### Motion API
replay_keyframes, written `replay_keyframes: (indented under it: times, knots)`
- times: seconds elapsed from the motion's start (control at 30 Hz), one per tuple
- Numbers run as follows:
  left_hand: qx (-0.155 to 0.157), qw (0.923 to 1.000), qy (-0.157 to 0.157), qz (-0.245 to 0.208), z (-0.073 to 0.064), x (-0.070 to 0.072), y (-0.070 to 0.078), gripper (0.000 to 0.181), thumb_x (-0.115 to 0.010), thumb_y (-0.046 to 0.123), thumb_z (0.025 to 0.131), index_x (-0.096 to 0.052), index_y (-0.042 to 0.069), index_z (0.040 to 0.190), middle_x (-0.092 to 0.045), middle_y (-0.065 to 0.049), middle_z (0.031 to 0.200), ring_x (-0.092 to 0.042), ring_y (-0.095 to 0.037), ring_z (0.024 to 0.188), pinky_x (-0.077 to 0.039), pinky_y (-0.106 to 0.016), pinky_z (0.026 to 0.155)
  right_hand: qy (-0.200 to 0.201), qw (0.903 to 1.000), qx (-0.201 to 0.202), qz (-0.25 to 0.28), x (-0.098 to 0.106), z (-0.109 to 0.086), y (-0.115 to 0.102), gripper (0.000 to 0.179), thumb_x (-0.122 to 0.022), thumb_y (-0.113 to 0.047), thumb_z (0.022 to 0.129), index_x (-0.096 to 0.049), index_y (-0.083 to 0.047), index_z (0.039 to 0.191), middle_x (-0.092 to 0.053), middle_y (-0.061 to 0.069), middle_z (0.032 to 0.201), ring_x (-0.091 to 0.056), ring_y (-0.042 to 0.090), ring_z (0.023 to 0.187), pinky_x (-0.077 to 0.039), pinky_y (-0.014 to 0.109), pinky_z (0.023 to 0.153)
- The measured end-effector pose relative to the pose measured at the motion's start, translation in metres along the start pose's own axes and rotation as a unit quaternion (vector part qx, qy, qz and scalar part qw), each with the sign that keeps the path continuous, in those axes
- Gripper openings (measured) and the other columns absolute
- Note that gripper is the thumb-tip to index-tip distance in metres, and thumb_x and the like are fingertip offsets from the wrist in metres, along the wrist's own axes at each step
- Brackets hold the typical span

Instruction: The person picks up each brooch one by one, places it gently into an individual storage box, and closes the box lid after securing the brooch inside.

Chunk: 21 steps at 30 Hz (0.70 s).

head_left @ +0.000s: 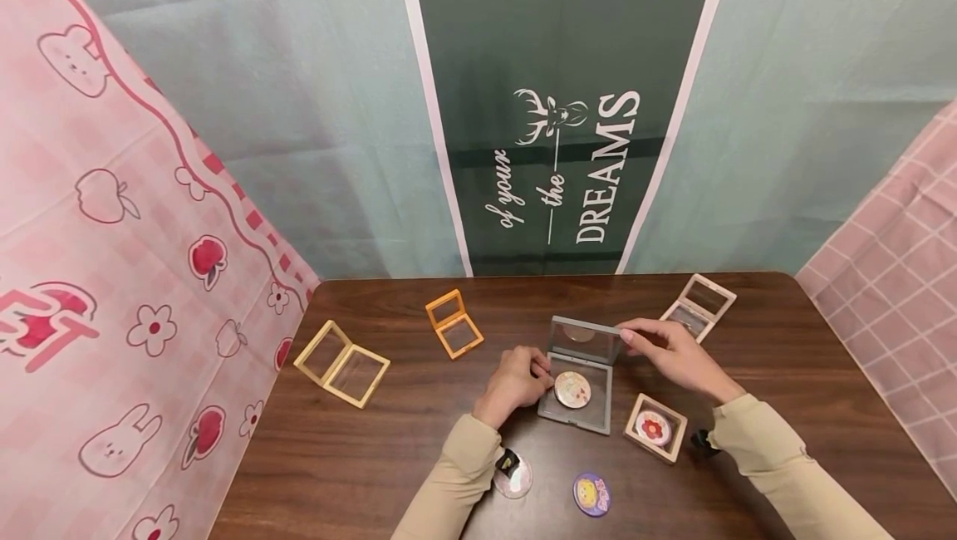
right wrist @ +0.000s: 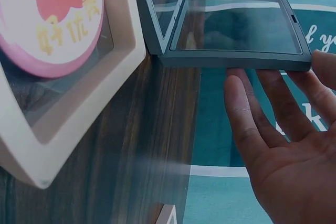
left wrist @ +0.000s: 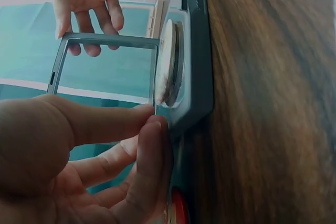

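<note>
A grey clear-windowed display case stands open on the table, its lid tilted up. Inside its base lies a round badge with a pale printed face. At the left rim of the case, my left hand pinches the edge beside the badge, thumb and index tip together; the exact contact is partly hidden in the left wrist view. My right hand holds the raised lid by its upper right corner, thumb on one side and fingers behind, as the right wrist view shows.
A beige case with a red-flower badge sits front right. Open cases stand around: yellow, orange and pale pink. Near the front lie a purple badge and a clear round piece by the left cuff.
</note>
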<state>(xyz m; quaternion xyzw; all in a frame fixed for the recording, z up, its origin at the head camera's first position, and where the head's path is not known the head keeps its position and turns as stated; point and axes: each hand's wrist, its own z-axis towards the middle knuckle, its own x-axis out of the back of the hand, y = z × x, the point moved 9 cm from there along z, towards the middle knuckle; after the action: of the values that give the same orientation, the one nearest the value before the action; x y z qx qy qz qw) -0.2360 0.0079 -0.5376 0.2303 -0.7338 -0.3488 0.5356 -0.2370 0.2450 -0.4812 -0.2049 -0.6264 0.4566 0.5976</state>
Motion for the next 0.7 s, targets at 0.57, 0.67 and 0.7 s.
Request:
replay_keyframes:
  times: [0.57, 0.67, 0.7]
  knots:
    - [-0.010, 0.9966, 0.015, 0.080, -0.007, 0.002, 0.010, 0.023, -0.075, -0.006, 0.082, -0.071, 0.009, 0.099, -0.063, 0.005, 0.081, -0.053, -0.006, 0.074, -0.048, -0.023, 0.068, 0.023, 0.9969, 0.041, -0.064, -0.001, -0.017, -0.017, 0.021, -0.072, -0.010, 0.102, -0.080, -0.016, 0.120, -0.080, 0.006, 0.111, -0.066, 0.000, 0.095, -0.052, 0.020, 0.081]
    - [-0.001, 0.9964, 0.014, 0.084, -0.003, -0.003, 0.003, 0.025, -0.076, -0.005, 0.081, -0.072, 0.011, 0.100, -0.063, 0.009, 0.079, -0.055, -0.005, 0.073, -0.049, -0.023, 0.068, 0.025, 0.9959, 0.042, -0.076, -0.002, -0.019, -0.017, 0.020, -0.073, -0.012, 0.102, -0.080, -0.019, 0.119, -0.080, 0.002, 0.113, -0.067, -0.002, 0.099, -0.052, 0.018, 0.084]
    - [-0.001, 0.9962, 0.017, 0.086, 0.002, -0.008, -0.005, 0.026, -0.076, -0.004, 0.080, -0.072, 0.013, 0.100, -0.063, 0.011, 0.078, -0.055, -0.005, 0.073, -0.049, -0.023, 0.067, 0.026, 0.9955, 0.044, -0.079, -0.003, -0.020, -0.017, 0.020, -0.073, -0.013, 0.102, -0.080, -0.019, 0.119, -0.080, 0.001, 0.113, -0.067, -0.003, 0.100, -0.052, 0.017, 0.084]
